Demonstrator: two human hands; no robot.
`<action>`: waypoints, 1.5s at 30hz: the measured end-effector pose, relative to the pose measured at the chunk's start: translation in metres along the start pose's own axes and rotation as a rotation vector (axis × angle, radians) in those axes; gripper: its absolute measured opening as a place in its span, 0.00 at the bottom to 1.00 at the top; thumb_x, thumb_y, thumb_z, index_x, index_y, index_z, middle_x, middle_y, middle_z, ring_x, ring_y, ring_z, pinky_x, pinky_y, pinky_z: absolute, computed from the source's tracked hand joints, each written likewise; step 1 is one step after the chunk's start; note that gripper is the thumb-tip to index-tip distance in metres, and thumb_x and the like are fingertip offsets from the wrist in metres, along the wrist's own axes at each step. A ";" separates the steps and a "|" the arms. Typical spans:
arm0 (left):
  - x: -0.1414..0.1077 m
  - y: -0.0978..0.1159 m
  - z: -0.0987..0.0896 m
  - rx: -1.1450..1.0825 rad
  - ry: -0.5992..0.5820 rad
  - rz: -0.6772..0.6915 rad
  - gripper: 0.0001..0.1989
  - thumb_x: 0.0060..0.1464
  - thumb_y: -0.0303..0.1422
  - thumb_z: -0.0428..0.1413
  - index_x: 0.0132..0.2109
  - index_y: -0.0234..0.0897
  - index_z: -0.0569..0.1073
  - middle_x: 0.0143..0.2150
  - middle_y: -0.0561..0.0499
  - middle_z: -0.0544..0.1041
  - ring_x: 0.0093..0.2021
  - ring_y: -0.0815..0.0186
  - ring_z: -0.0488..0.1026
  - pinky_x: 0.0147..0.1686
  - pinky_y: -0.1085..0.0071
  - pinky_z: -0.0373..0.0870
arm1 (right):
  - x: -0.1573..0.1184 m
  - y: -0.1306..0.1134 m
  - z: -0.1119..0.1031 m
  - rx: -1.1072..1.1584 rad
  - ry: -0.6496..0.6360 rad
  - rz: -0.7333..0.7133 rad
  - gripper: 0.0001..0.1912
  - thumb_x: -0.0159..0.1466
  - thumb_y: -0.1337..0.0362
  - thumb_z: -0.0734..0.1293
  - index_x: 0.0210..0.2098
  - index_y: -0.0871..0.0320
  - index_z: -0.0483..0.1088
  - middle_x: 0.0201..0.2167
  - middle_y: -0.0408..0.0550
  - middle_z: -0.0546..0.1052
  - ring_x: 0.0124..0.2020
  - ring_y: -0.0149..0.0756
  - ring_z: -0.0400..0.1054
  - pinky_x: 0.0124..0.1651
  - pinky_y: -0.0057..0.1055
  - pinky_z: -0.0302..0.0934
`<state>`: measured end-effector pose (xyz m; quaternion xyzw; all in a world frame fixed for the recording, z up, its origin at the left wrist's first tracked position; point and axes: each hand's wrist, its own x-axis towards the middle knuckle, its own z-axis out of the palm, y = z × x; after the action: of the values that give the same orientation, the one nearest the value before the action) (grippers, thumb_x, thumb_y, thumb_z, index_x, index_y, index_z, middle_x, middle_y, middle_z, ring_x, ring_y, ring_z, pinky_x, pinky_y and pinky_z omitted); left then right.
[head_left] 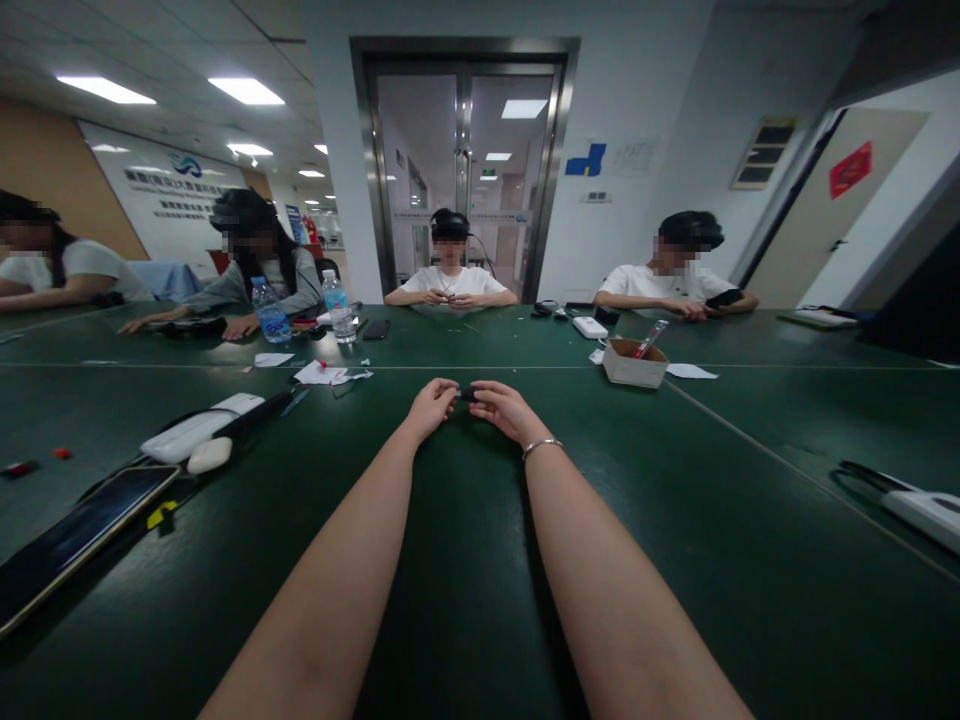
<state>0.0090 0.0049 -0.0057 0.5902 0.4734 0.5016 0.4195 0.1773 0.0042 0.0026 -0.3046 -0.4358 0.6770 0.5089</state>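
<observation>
Both arms reach forward over the dark green table (465,560), and the hands nearly meet in the middle. My left hand (433,408) is closed, its fingertips pinching a small silvery end. Close beside it, my right hand (506,408) has thumb and fingers closed on a small black object (468,394). The object lies between the two hands, and fingers cover parts of it. Whether the silvery end and the black piece are joined is too small to tell. A silver bracelet circles the right wrist.
At left lie a phone (82,530), a white power bank (199,425) and cables. Paper scraps (322,373) and bottles (341,315) stand beyond. A small box (634,364) sits right of my hands. Several people sit around the table.
</observation>
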 end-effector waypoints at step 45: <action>0.000 0.004 -0.001 0.018 -0.057 -0.041 0.11 0.50 0.32 0.53 0.42 0.35 0.71 0.25 0.53 0.68 0.21 0.73 0.61 0.18 0.79 0.56 | -0.001 -0.001 0.001 -0.021 -0.013 0.002 0.09 0.57 0.79 0.65 0.35 0.62 0.71 0.27 0.48 0.75 0.27 0.32 0.72 0.32 0.26 0.70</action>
<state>0.0081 0.0044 -0.0020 0.5983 0.4778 0.4715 0.4376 0.1770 0.0026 0.0038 -0.3059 -0.4457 0.6749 0.5022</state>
